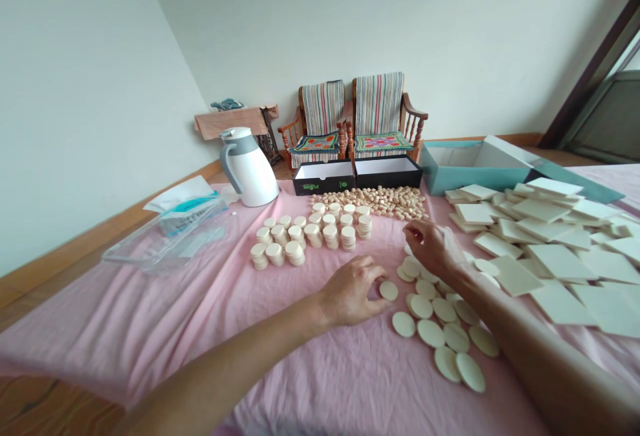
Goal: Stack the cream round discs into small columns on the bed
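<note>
My left hand is curled over the pink cloth, its thumb and fingers around a pale round wooden disc. To the right, my right hand has its fingers bent together above loose round discs; whatever they hold, if anything, is hidden. The loose discs lie scattered and overlapping between my forearms. Beyond my left hand, short stacks of discs stand in rows. A heap of small round wooden pieces lies behind the stacks.
Square wooden tiles are piled at the right, before a teal box. Two black boxes stand at the back. A white jug and a clear plastic container are at the left on the pink cloth.
</note>
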### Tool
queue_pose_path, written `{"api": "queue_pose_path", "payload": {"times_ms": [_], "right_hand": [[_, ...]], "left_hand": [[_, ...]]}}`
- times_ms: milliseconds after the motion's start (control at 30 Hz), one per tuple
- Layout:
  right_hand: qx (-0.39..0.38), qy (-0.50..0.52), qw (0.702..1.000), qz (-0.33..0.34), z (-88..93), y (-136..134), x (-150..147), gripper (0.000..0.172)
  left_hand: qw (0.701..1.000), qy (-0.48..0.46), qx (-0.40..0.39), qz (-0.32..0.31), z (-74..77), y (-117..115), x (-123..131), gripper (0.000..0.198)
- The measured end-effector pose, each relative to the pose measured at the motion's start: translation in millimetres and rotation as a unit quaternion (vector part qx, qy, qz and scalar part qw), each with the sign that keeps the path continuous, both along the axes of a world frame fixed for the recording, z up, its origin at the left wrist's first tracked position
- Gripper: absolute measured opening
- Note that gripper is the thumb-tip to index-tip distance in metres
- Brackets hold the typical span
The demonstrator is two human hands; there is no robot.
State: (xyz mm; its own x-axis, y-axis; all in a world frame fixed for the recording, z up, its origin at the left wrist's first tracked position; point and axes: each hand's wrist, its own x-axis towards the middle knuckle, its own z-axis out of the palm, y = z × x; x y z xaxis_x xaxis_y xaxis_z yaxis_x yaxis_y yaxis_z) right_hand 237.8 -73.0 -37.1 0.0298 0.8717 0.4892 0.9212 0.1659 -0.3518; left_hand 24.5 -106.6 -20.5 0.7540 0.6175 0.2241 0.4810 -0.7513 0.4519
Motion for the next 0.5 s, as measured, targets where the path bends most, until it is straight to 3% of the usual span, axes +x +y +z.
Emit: {"api": "queue_pose_path", "payload": {"times_ms": [333, 500], "right_hand": [[0.003, 0.003, 1.0, 0.023, -3.0, 0, -1, 0.018], [0.005, -0.002, 1.0, 0.029, -2.4, -1, -2, 0.017]], "left_hand": [[1.0, 0.027, 0.008, 0.005, 1.0, -1, -5, 0.017], [0.991, 0.063, 0.054, 0.101, 8.6, 0, -36, 0.016]]}}
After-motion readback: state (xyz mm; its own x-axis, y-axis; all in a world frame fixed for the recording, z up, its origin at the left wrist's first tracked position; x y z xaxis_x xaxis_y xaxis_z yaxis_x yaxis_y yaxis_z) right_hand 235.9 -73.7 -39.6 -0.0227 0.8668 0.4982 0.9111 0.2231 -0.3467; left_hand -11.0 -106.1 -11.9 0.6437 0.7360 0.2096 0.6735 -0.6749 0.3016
